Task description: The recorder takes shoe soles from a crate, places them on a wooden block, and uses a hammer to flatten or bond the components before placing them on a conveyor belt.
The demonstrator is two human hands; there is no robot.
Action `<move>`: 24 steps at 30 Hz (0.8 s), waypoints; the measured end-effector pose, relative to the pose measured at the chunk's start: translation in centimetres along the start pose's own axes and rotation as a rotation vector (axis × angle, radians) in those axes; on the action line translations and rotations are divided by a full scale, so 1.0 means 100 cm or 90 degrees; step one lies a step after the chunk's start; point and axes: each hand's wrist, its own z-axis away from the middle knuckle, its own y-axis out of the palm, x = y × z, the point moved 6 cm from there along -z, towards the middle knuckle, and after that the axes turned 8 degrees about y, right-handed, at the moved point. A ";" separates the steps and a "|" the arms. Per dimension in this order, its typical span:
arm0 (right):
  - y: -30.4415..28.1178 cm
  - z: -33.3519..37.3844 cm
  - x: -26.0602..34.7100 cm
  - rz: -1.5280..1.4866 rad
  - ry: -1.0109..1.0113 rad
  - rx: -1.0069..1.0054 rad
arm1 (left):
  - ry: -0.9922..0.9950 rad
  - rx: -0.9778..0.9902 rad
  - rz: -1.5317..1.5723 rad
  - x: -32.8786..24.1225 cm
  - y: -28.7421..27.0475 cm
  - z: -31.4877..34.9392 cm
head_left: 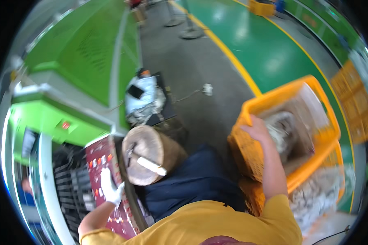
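Note:
My left hand (pixel 111 186), in a white glove, lies with its fingers stretched out over a dark red board (pixel 129 222) dotted with small orange and white pieces. My bare right hand (pixel 258 130) grips the near left rim of an orange plastic crate (pixel 249 157). A clear plastic bag with pale contents (pixel 280 130) and a brown cardboard lining (pixel 302 122) are inside the crate. Between my hands stands a wooden stump (pixel 151 136). A hammer (pixel 149 164) with a white-wrapped handle rests on its top.
Under the crate sits another orange crate (pixel 337 161) with clear plastic bags (pixel 319 196) beside it. A green machine (pixel 69 53) stands at the left. Ahead are a black phone (pixel 135 92) on a light blue cloth and a white object with a cord (pixel 207 89) on the floor.

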 end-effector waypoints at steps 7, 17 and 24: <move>0.000 0.004 0.034 -0.057 -0.011 -0.015 | -0.105 0.101 -0.134 0.025 -0.020 -0.003; 0.008 -0.009 0.012 -0.103 0.012 0.026 | -0.142 0.076 -0.114 0.021 -0.024 -0.004; 0.018 -0.038 -0.025 -0.159 0.029 0.062 | -0.167 0.073 -0.139 0.031 -0.023 -0.003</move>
